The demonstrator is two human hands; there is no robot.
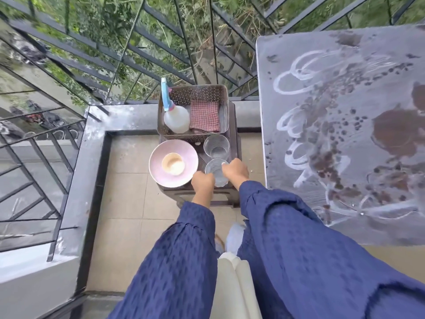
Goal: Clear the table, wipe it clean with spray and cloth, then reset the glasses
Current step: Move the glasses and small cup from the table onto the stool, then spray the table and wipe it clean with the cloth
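On a dark stool (234, 139) stand a pink plate (161, 178) with a small beige cup (173, 163) on it, and two clear glasses. My left hand (202, 181) and my right hand (235, 171) both grip the near glass (216, 172) from either side. The far glass (216, 146) stands just behind it. A perforated basket (193, 93) at the stool's back holds a spray bottle (176, 117) with a blue nozzle and a folded red checked cloth (204, 116). The grey table (345, 111) on the right is smeared with brown stains and white streaks.
A black metal railing (138, 61) and a grey ledge (128, 118) close off the balcony behind the stool. Beige floor tiles (128, 203) lie left of the stool. My feet show below between my blue sleeves.
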